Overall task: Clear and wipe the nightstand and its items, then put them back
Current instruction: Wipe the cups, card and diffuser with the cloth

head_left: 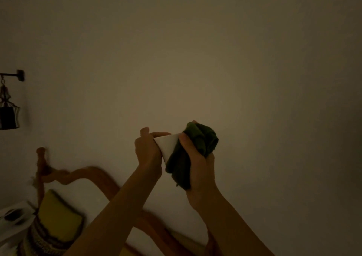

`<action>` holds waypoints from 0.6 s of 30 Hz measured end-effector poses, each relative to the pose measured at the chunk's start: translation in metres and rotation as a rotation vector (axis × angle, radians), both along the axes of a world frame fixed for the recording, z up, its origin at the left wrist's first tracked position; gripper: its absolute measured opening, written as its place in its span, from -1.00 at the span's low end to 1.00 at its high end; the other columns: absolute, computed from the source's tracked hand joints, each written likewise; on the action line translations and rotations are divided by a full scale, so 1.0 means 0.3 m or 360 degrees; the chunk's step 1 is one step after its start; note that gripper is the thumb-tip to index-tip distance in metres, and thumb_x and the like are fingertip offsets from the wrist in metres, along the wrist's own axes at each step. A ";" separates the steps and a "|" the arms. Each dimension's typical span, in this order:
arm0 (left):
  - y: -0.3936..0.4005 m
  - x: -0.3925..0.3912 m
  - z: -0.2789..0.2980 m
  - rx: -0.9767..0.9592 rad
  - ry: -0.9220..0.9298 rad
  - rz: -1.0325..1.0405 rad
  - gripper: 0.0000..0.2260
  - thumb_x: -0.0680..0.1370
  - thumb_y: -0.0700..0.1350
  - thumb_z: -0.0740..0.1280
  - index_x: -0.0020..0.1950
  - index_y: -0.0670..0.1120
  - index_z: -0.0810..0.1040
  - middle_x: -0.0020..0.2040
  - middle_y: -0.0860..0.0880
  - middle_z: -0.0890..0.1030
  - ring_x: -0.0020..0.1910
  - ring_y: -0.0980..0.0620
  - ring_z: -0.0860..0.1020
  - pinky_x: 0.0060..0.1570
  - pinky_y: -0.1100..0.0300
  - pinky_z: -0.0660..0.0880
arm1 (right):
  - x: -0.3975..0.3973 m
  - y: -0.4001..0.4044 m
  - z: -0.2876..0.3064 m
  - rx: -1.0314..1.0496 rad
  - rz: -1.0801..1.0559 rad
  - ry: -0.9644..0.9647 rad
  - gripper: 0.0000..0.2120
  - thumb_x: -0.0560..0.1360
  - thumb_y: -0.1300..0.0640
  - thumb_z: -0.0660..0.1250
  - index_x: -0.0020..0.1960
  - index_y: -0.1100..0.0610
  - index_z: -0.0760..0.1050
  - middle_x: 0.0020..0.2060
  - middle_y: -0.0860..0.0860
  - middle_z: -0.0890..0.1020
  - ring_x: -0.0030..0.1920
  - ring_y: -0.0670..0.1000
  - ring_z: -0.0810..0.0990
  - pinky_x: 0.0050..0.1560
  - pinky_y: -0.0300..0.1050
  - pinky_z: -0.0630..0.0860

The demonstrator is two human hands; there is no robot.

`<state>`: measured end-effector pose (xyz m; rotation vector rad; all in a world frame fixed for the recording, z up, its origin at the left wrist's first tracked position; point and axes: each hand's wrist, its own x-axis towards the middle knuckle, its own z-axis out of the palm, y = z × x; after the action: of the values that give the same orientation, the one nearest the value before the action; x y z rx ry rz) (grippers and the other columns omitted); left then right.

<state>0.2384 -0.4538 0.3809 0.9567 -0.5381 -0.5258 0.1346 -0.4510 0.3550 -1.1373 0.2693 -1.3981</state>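
While held aloft: white item, off any surface, in front of the bare wall, nightstand out of view.
Left hand: fingers curled round the item's narrow end.
Right hand: clutching a bunched green cloth against the item.
Risk: probably a slip from the narrow left-hand hold under rubbing pressure.
Dim light: missed smudges likely.

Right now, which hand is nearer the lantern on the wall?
Left. The left hand is between the lantern and the right hand, which grips the cloth farther away.
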 end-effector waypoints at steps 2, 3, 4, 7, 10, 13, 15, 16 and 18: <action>0.023 -0.034 -0.018 -0.0080 0.0020 -0.0478 -0.44 0.55 0.24 0.16 -0.15 -0.22 0.67 -0.14 -0.24 0.67 -0.10 -0.21 0.64 -0.02 -0.05 0.59 | 0.019 0.015 0.003 -0.0138 -0.0181 0.0054 -0.38 0.32 -0.06 0.57 0.35 -0.14 0.50 0.17 -0.08 0.66 0.19 -0.04 0.64 0.26 0.09 0.57; 0.039 -0.049 -0.023 -0.0129 0.0022 -0.0677 -0.44 0.52 0.25 0.19 -0.10 -0.23 0.67 -0.14 -0.24 0.64 -0.10 -0.21 0.63 0.01 -0.04 0.58 | 0.030 0.023 0.004 -0.0198 -0.0257 0.0085 -0.36 0.35 -0.04 0.58 0.38 -0.13 0.47 0.20 -0.09 0.64 0.21 -0.07 0.62 0.28 0.07 0.56; 0.054 -0.060 -0.028 -0.0169 0.0029 -0.0817 -0.43 0.50 0.26 0.22 -0.01 -0.26 0.66 -0.07 -0.28 0.63 -0.04 -0.24 0.63 0.11 -0.07 0.55 | 0.040 0.031 0.004 -0.0214 -0.0290 0.0106 -0.27 0.32 -0.07 0.58 0.43 -0.10 0.41 0.23 -0.08 0.62 0.23 -0.07 0.60 0.29 0.08 0.56; 0.099 -0.058 -0.037 -0.0265 -0.0007 -0.0964 -0.38 0.47 0.23 0.32 0.23 -0.30 0.58 0.16 -0.38 0.56 0.19 -0.38 0.56 0.31 -0.20 0.45 | 0.050 0.042 -0.012 -0.0156 -0.0165 0.0114 -0.10 0.25 -0.16 0.58 0.51 -0.08 0.31 0.28 -0.05 0.59 0.26 -0.01 0.59 0.30 0.15 0.53; 0.130 -0.032 -0.029 -0.0255 -0.0277 -0.0786 -0.37 0.38 0.26 0.43 0.16 -0.26 0.61 0.05 -0.27 0.64 0.07 -0.25 0.63 0.09 -0.07 0.57 | 0.036 0.042 -0.016 -0.0260 0.0067 0.0091 -0.44 0.31 -0.12 0.55 0.29 -0.21 0.55 0.17 -0.13 0.67 0.18 -0.07 0.65 0.19 -0.03 0.61; 0.158 -0.006 -0.020 -0.0206 -0.0446 -0.0758 -0.29 0.31 0.29 0.45 0.24 -0.21 0.60 0.16 -0.24 0.65 0.17 -0.20 0.63 0.17 -0.08 0.56 | 0.035 0.052 -0.002 -0.0226 0.0177 0.0021 -0.46 0.23 -0.17 0.57 0.20 -0.19 0.61 0.12 -0.11 0.70 0.13 -0.08 0.68 0.10 -0.08 0.65; 0.175 0.009 -0.018 -0.0187 -0.0437 -0.0789 -0.31 0.31 0.28 0.46 0.26 -0.18 0.60 0.19 -0.22 0.65 0.20 -0.20 0.61 0.22 -0.11 0.54 | 0.038 0.053 0.009 -0.0179 0.0243 -0.0033 -0.51 0.23 -0.17 0.56 0.15 -0.15 0.65 0.09 -0.09 0.71 0.09 -0.08 0.69 0.00 -0.15 0.65; 0.185 0.014 -0.018 -0.0190 -0.0391 -0.0830 -0.31 0.31 0.26 0.48 0.27 -0.17 0.59 0.20 -0.21 0.64 0.21 -0.20 0.60 0.23 -0.11 0.53 | 0.038 0.049 0.013 -0.0143 0.0293 -0.0055 -0.57 0.27 -0.14 0.55 0.13 -0.13 0.67 0.08 -0.08 0.72 0.07 -0.08 0.70 -0.05 -0.19 0.65; 0.201 0.028 -0.023 -0.0226 -0.0258 -0.0947 -0.24 0.27 0.24 0.54 0.33 -0.18 0.54 0.23 -0.22 0.62 0.20 -0.20 0.59 0.22 -0.09 0.53 | 0.034 0.044 0.018 -0.0047 0.0347 -0.0062 -0.66 0.33 -0.08 0.51 0.10 -0.10 0.69 0.07 -0.05 0.72 0.05 -0.05 0.70 -0.10 -0.20 0.64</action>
<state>0.2467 -0.3935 0.3739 0.6975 -1.0043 -0.9315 0.1449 -0.4378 0.3604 -1.1271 0.0940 -1.2330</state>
